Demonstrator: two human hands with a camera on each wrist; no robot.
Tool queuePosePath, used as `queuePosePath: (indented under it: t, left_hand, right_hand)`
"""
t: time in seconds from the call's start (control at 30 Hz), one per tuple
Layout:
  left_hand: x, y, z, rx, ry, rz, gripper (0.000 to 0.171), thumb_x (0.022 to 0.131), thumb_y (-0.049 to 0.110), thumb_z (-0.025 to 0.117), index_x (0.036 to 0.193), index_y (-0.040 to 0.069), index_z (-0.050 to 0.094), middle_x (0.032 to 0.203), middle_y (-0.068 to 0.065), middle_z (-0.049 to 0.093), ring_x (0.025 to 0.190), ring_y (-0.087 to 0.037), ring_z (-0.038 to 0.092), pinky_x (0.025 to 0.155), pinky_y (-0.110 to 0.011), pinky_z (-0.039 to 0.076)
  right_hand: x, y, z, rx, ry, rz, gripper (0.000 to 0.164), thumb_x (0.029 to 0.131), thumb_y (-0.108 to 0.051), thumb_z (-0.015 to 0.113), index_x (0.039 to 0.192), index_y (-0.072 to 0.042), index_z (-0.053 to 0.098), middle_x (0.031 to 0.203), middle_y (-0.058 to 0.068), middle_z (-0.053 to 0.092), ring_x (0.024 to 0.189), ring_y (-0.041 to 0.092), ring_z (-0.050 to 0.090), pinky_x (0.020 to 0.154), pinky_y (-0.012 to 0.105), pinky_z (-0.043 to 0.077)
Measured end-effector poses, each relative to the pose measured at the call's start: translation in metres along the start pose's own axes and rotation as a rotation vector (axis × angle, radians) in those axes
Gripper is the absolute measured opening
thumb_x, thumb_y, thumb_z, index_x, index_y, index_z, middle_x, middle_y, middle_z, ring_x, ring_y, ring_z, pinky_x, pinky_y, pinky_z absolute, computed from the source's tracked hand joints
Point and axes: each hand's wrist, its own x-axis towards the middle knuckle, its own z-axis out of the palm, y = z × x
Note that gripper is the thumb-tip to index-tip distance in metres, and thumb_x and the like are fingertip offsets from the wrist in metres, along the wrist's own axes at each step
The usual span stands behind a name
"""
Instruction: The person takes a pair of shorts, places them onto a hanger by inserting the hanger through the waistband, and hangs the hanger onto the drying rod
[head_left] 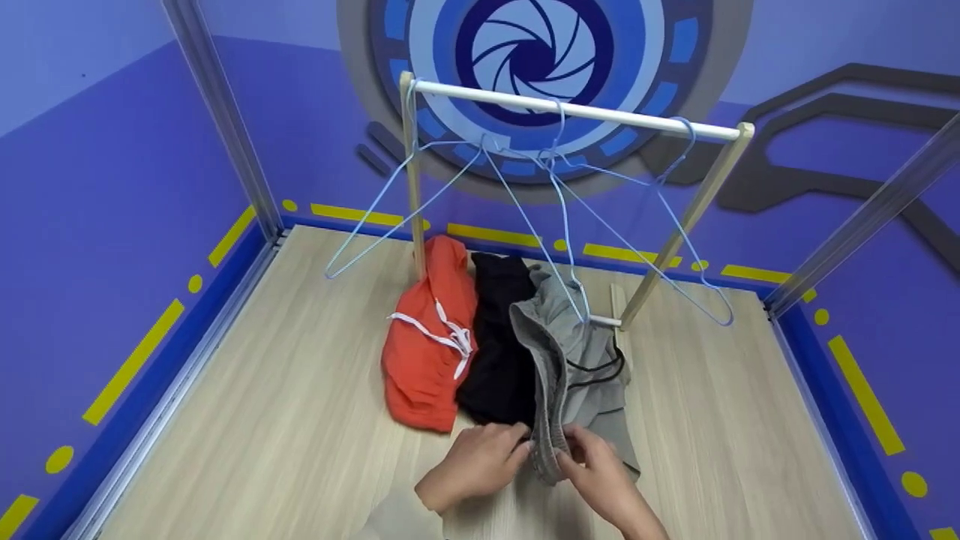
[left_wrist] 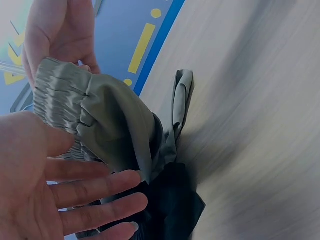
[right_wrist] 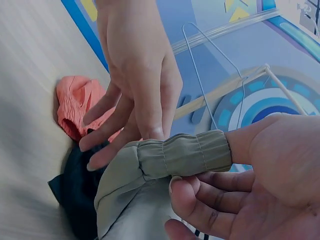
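Grey drawstring pants point(head_left: 589, 360) lie bunched on the floor panel, their elastic waistband point(left_wrist: 57, 95) raised toward me and gaping. My right hand point(head_left: 604, 480) pinches the near end of the waistband, thumb inside the opening and curled fingers outside, as the right wrist view shows. On the other side, my left hand point(head_left: 480, 459) has its thumb against the waistband, while its other fingers point(left_wrist: 100, 192) stretch loosely below, over a black garment point(head_left: 501, 337). Left of that lies an orange garment point(head_left: 424, 360) with a white drawstring.
Behind the clothes stands a wooden rack point(head_left: 577, 110) with pale blue wire hangers on its bar. One hanger point(head_left: 574, 255) dips down in front of the grey pants. Blue printed walls point(head_left: 112, 225) and metal posts point(head_left: 225, 112) enclose the wood-grain floor panel point(head_left: 300, 375).
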Motion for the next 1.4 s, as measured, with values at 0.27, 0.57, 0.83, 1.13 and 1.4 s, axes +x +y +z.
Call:
queuePosePath:
  t: [0.27,0.57,0.83,1.13,1.4]
  left_hand:
    - [0.002,0.001,0.000,-0.015,0.041,0.019,0.020,0.095,0.035,0.042,0.090,0.021,0.055,0.071,0.002,0.060,0.069,-0.018,0.063,0.046,-0.031,0.036]
    - [0.003,0.001,0.000,-0.043,0.087,0.014,0.030,0.099,0.036,0.032,0.087,0.021,0.055,0.066,0.003,0.057,0.067,-0.017,0.063,0.044,-0.030,0.034]
    - [0.005,0.005,-0.002,-0.216,0.054,-0.055,0.044,0.098,0.045,0.023,0.077,0.021,0.053,0.059,0.005,0.049,0.060,-0.012,0.056,0.047,-0.028,0.034]
    - [0.005,0.006,-0.007,-0.428,-0.043,-0.136,0.049,0.092,0.060,0.026,0.073,0.023,0.052,0.058,0.008,0.042,0.056,-0.006,0.046,0.050,-0.023,0.033]
    - [0.004,0.005,-0.008,-0.497,-0.042,-0.129,0.043,0.095,0.050,0.033,0.070,0.020,0.050,0.058,0.010,0.044,0.052,-0.003,0.041,0.049,-0.020,0.032]
  right_hand:
    - [-0.005,-0.008,0.000,-0.013,-0.014,-0.050,0.016,0.087,-0.010,0.056,0.102,-0.008,0.060,0.082,-0.001,0.062,0.070,-0.001,0.055,0.063,0.020,0.047]
    - [-0.011,-0.020,-0.002,-0.019,-0.020,-0.135,0.016,0.086,-0.013,0.059,0.101,-0.007,0.061,0.082,-0.002,0.063,0.072,-0.001,0.056,0.064,0.020,0.048]
    - [-0.012,-0.021,-0.001,-0.037,-0.043,-0.152,0.011,0.085,-0.010,0.058,0.096,-0.010,0.061,0.079,-0.004,0.063,0.070,-0.001,0.057,0.063,0.019,0.048]
    - [-0.009,-0.019,0.002,-0.078,-0.067,-0.131,0.013,0.084,-0.009,0.058,0.096,-0.012,0.062,0.076,-0.007,0.061,0.067,-0.003,0.054,0.061,0.019,0.046]
    - [-0.009,-0.019,0.001,-0.055,-0.050,-0.092,0.012,0.089,-0.020,0.057,0.098,-0.013,0.061,0.079,-0.005,0.062,0.069,-0.002,0.055,0.062,0.019,0.045]
